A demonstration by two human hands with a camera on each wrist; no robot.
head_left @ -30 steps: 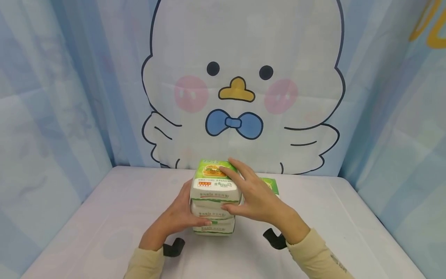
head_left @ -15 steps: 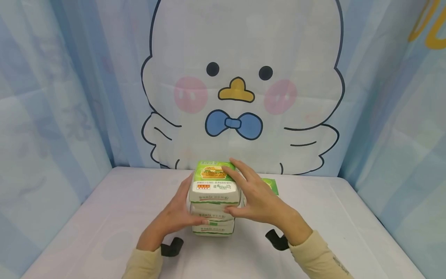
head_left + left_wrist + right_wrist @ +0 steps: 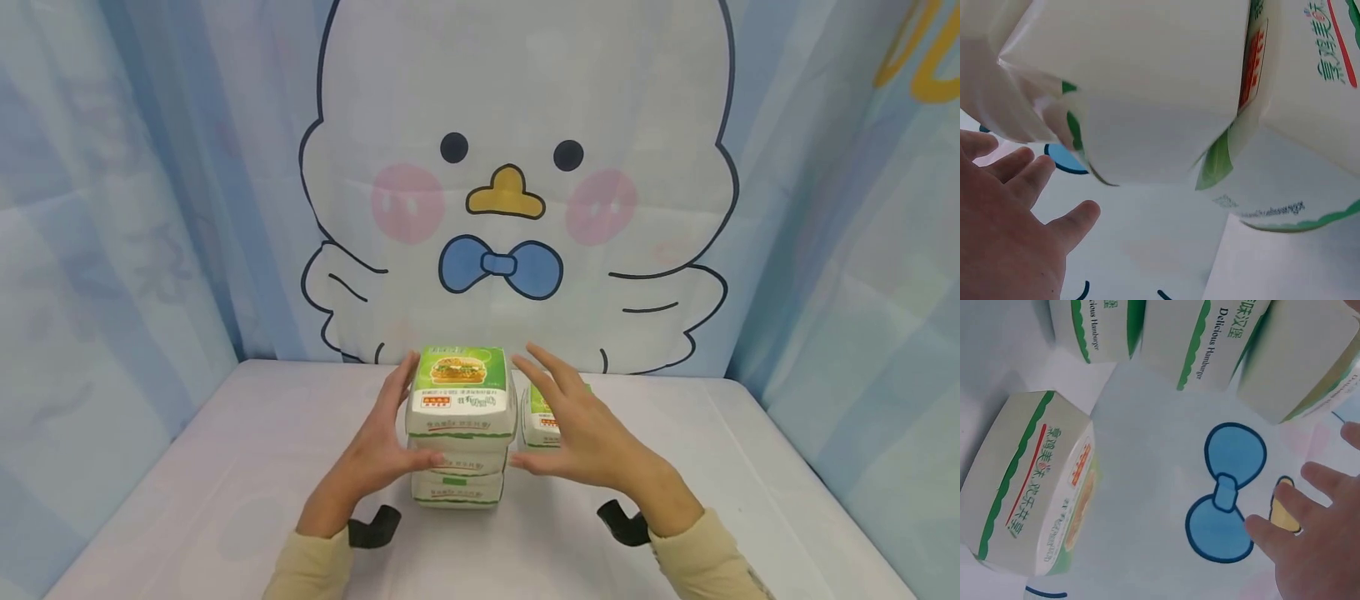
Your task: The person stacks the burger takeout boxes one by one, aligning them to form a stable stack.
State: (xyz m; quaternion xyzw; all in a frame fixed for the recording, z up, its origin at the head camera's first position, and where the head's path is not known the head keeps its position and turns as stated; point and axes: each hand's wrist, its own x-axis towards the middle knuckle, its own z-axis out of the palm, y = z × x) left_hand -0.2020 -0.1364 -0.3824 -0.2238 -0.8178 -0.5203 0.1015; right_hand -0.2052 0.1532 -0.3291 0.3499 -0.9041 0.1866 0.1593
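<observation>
Three white-and-green hamburger boxes stand in one stack on the table: the top box (image 3: 459, 392) shows a burger picture on its lid, with the middle box (image 3: 471, 458) and bottom box (image 3: 457, 490) below. My left hand (image 3: 372, 450) is at the stack's left side, thumb in front and fingers spread; the left wrist view shows a gap between its fingers and the cardboard. To the right of the stack, my right hand (image 3: 588, 429) is held with fingers apart, holding nothing. Another hamburger box (image 3: 1035, 481) sits beside the stack, partly hidden by that hand in the head view.
The white table (image 3: 225, 475) runs back to a curtain (image 3: 525, 100) printed with a large chick wearing a blue bow tie (image 3: 499, 265). Blue curtains also hang at the left and right sides. Black curved marks (image 3: 375, 527) show beside each wrist.
My right hand has let go of the top box and moved away to the right, uncovering more of the single box. My left hand has loosened slightly; the stack stays put.
</observation>
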